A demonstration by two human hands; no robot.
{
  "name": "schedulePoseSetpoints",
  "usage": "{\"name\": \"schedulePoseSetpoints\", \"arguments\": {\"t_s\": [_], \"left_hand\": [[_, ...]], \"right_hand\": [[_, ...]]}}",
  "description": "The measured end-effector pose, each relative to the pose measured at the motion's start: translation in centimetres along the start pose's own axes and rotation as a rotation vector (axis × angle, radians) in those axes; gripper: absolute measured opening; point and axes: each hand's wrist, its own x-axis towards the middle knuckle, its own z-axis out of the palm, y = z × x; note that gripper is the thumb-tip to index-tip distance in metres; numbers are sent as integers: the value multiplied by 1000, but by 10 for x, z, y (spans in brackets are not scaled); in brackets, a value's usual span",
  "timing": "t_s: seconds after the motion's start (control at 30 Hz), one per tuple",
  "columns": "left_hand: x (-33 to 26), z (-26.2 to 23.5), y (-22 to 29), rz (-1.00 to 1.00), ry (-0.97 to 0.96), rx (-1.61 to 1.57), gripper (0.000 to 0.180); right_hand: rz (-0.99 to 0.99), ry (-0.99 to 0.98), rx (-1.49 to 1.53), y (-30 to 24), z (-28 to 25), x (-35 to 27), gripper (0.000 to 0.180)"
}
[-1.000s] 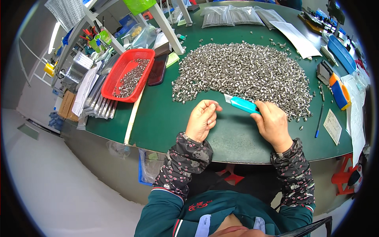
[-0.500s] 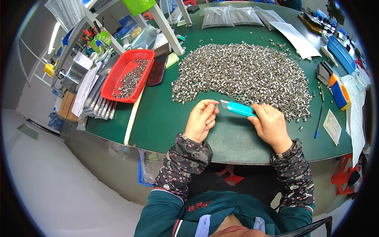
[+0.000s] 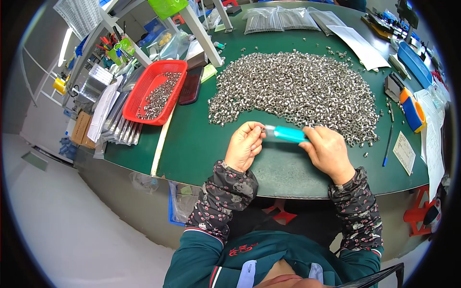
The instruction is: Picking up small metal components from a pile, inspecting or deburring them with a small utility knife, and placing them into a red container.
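Note:
Between thumb and fingertips my left hand (image 3: 244, 145) pinches a small metal ring (image 3: 262, 129), mostly covered by the fingers. My right hand (image 3: 330, 152) is wrapped round the handle of a turquoise utility knife (image 3: 289, 134). The knife is smeared by motion, and its blade points left at the ring; whether the two touch cannot be made out. Just beyond both hands a wide heap of small silver metal rings (image 3: 297, 91) spreads over the green table (image 3: 288, 170).
On the left stands a red plastic basket (image 3: 139, 91) with more metal pieces, beside a dark phone (image 3: 191, 85). At the right lie a blue pen (image 3: 387, 146), a paper card (image 3: 404, 153) and a blue-orange tape dispenser (image 3: 412, 113). Clear bags (image 3: 281, 20) lie at the far edge.
The knife in my right hand has shifted slightly left, its blade closer to the ring, and is now blurred. My left hand stays in place.

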Motion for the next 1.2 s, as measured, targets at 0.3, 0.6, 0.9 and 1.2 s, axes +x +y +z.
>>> {"name": "schedulePoseSetpoints", "arguments": {"t_s": [0.3, 0.6, 0.9, 1.2], "left_hand": [[-10, 7, 12, -128, -34, -103, 18], [2, -63, 181, 490, 611, 382, 11], [10, -183, 236, 732, 935, 1246, 43], [-66, -33, 109, 402, 447, 1435, 30]], "right_hand": [[20, 168, -20, 11, 0, 3, 24], [5, 173, -55, 10, -4, 1, 26], [25, 229, -62, 16, -7, 6, 22], [117, 342, -132, 43, -2, 12, 20]]}}
